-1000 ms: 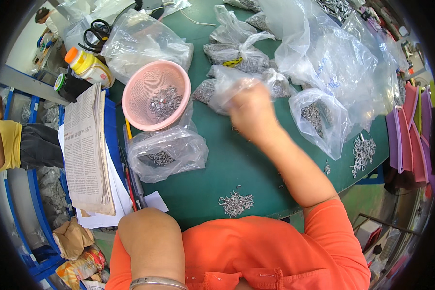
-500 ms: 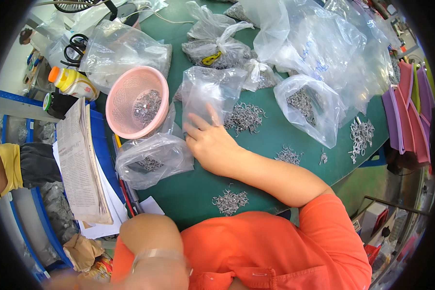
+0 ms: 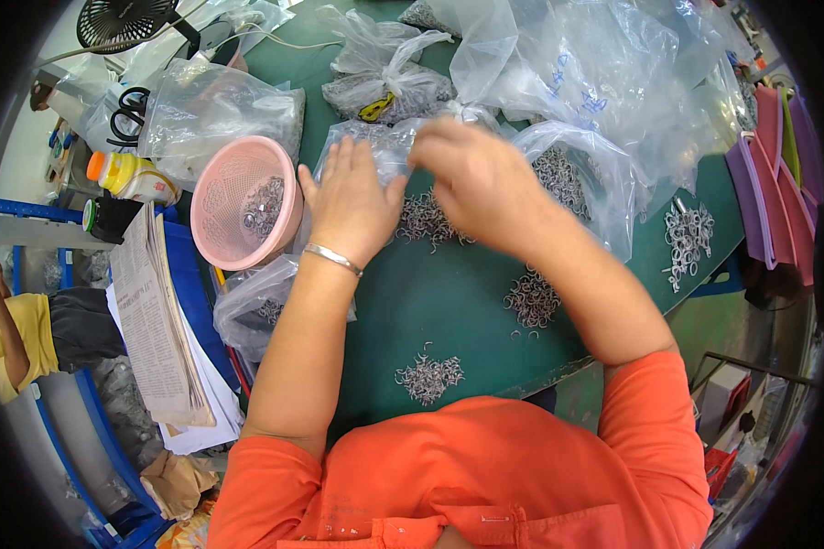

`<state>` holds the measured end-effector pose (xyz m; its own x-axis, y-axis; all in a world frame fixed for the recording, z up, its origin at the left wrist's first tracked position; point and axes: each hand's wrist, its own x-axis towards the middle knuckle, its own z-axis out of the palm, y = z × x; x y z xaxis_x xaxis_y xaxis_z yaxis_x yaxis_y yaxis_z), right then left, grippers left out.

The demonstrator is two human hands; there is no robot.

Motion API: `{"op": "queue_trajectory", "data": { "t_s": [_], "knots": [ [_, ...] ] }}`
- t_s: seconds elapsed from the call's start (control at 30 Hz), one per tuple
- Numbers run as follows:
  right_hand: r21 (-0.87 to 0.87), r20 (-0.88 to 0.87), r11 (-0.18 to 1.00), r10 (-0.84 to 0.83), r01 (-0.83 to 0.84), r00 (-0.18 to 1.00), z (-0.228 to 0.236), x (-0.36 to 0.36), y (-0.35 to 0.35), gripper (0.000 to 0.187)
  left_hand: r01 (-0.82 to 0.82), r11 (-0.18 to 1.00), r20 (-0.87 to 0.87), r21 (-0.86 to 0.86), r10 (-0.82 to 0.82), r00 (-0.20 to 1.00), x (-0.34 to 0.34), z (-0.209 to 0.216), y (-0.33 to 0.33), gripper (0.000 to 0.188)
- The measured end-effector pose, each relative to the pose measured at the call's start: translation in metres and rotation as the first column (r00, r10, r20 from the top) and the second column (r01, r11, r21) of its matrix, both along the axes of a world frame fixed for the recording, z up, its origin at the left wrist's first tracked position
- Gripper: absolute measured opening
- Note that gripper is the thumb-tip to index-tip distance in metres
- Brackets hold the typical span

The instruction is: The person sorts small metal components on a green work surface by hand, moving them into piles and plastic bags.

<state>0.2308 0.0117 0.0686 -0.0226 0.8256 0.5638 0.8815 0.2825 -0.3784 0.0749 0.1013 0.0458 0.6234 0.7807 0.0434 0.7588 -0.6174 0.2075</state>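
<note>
My left hand (image 3: 352, 197), with a silver bangle at its wrist, lies flat with its fingers stretched over a small clear plastic bag (image 3: 389, 146). My right hand (image 3: 474, 178) is raised beside that bag's right side, its fingers bent and smeared by motion. Whether it grips the bag's edge is unclear. Just under the hands lies a pile of small curved metal hooks (image 3: 428, 220), partly covered by the right hand. Another hook pile (image 3: 531, 299) sits beside my right forearm, and a further pile (image 3: 429, 378) lies near my body.
On the left stand a pink mesh basket (image 3: 212, 197) holding metal pieces, an open plastic bag (image 3: 247, 306) and folded newspaper (image 3: 160, 316). An open bag of hooks (image 3: 613, 215) lies right, with metal rings (image 3: 687, 240) beyond it. Tied bags (image 3: 384, 87) fill the far side.
My left hand has come up from the lower edge onto the plastic bag. My right hand has lifted off the bag's near part and moved to its right side. The view has shifted slightly.
</note>
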Motion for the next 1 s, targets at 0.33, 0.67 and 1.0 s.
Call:
{"op": "queue_trajectory", "data": {
  "t_s": [0.33,0.67,1.0],
  "knots": [
    [-0.171,0.193,0.913,-0.338,0.37,0.921,-0.01,0.061,0.043,0.022,-0.055,0.998,0.204,-0.042,0.063,0.977,-0.007,-0.021,0.001,0.08],
    [-0.304,-0.406,0.902,-0.414,0.307,0.815,-0.005,0.095,0.046,0.023,-0.05,0.994,0.437,-0.101,0.09,0.895,-0.016,-0.033,0.011,0.082],
    [-0.201,-0.826,0.954,-0.288,0.225,0.484,-0.001,0.144,0.057,0.021,-0.053,0.998,0.395,0.041,0.033,0.918,-0.012,-0.037,0.009,0.058]
  ]
}}
